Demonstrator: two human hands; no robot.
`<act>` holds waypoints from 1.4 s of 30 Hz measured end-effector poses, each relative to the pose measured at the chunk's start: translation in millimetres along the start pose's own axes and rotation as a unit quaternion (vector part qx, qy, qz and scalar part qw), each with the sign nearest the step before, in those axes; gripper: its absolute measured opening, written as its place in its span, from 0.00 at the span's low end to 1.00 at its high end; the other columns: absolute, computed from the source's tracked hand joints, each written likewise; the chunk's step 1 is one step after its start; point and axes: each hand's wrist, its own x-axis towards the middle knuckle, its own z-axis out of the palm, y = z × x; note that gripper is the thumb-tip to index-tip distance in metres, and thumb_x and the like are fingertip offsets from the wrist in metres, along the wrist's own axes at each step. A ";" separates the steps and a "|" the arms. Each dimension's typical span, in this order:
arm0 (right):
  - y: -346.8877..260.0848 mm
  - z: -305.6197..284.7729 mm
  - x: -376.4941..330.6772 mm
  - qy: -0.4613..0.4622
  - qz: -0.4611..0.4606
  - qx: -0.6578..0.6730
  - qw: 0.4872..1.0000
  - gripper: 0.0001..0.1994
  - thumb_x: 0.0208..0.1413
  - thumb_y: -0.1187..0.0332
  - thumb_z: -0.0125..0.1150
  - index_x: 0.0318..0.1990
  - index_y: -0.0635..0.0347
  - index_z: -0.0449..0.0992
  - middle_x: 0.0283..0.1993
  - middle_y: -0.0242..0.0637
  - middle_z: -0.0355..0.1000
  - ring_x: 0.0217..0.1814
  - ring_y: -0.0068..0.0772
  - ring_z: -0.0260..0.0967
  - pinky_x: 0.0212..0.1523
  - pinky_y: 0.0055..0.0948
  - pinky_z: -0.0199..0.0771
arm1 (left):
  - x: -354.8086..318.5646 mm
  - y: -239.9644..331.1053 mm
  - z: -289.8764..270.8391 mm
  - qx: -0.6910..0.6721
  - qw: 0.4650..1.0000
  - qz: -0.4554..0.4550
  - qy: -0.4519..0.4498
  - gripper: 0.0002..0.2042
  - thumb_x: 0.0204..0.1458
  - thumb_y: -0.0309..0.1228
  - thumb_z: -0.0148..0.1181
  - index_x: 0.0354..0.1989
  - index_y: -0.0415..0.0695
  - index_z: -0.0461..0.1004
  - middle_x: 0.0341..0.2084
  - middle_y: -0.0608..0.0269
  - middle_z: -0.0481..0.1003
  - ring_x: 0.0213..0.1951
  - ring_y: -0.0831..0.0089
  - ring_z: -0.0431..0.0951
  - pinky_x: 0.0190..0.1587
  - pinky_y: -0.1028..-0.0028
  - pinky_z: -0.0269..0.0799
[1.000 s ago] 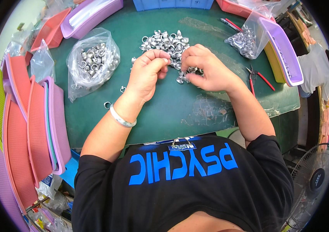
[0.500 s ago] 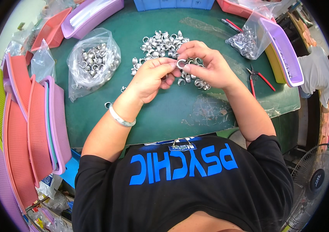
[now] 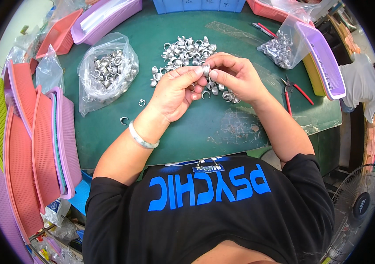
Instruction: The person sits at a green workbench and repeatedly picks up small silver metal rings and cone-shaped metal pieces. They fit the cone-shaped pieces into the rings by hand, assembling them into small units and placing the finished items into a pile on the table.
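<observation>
Head view: left hand (image 3: 176,90), right hand (image 3: 233,75) pinch silver ring (image 3: 206,69).

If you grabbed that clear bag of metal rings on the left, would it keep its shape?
Probably not. The bag is thin, crinkled film, so it would likely sag around the rings. Those fill it loosely and would probably shift and bunch at the bottom. Packed with metal, it may feel heavy for its size.

a small workshop for piecework assembly: a green-topped counter (image 3: 196,132) with a loose heap of small metal rings (image 3: 187,48), clear bags of more rings (image 3: 106,70), red-handled pliers (image 3: 294,90), stacked plastic baskets (image 3: 33,145) and a floor fan (image 3: 359,207).
</observation>
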 end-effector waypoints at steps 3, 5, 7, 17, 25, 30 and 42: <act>2.2 -1.5 0.7 0.002 0.000 0.002 1.000 0.09 0.52 0.73 0.54 0.39 0.68 0.72 0.41 0.34 0.67 0.45 0.23 0.64 0.47 0.24 0.63 | -1.0 0.7 -0.2 -0.016 1.000 0.003 -0.011 0.07 0.53 0.31 0.51 0.32 0.41 0.73 0.23 0.65 0.72 0.23 0.80 0.69 0.23 0.81 0.63; 1.8 -2.4 0.9 0.005 0.001 -0.007 1.000 0.09 0.52 0.73 0.54 0.39 0.68 0.72 0.41 0.34 0.68 0.44 0.23 0.64 0.47 0.24 0.63 | -2.2 1.7 2.0 -0.025 1.000 0.002 -0.005 0.08 0.53 0.31 0.50 0.32 0.40 0.73 0.24 0.64 0.72 0.23 0.78 0.69 0.24 0.81 0.64; -0.1 -2.2 1.1 0.007 0.005 -0.003 1.000 0.09 0.52 0.73 0.55 0.39 0.68 0.72 0.40 0.34 0.68 0.43 0.22 0.64 0.46 0.23 0.64 | -2.1 2.0 1.8 -0.026 1.000 0.004 -0.012 0.08 0.53 0.31 0.50 0.33 0.39 0.73 0.25 0.63 0.72 0.24 0.78 0.69 0.24 0.80 0.64; 3.7 -1.6 3.5 0.039 -0.138 -0.141 0.980 0.08 0.46 0.75 0.59 0.36 0.64 0.72 0.34 0.33 0.70 0.35 0.20 0.67 0.34 0.19 0.67 | -3.3 -6.1 6.2 0.099 0.990 0.097 -0.002 0.08 0.52 0.25 0.51 0.39 0.39 0.73 0.30 0.64 0.74 0.28 0.79 0.70 0.30 0.80 0.67; -0.9 0.6 4.1 0.037 -0.213 -0.190 0.958 0.10 0.44 0.78 0.58 0.37 0.63 0.72 0.37 0.36 0.69 0.37 0.26 0.67 0.33 0.22 0.68 | -2.4 -9.6 7.0 0.128 0.981 0.144 -0.027 0.09 0.50 0.23 0.53 0.40 0.40 0.72 0.29 0.66 0.73 0.29 0.81 0.70 0.31 0.81 0.66; -1.6 0.3 4.0 0.038 -0.217 -0.203 0.954 0.11 0.43 0.79 0.58 0.38 0.63 0.72 0.38 0.37 0.69 0.39 0.28 0.67 0.33 0.22 0.68 | -1.7 -9.7 7.4 0.143 0.977 0.158 -0.024 0.08 0.50 0.23 0.54 0.39 0.38 0.72 0.29 0.64 0.73 0.29 0.80 0.70 0.29 0.81 0.66; -2.6 2.5 3.3 0.044 -0.207 -0.212 0.954 0.10 0.43 0.78 0.58 0.36 0.63 0.72 0.35 0.36 0.69 0.36 0.28 0.66 0.33 0.23 0.67 | -2.1 -10.2 8.0 0.144 0.979 0.143 0.012 0.07 0.52 0.25 0.52 0.38 0.40 0.72 0.29 0.66 0.74 0.27 0.82 0.70 0.29 0.82 0.66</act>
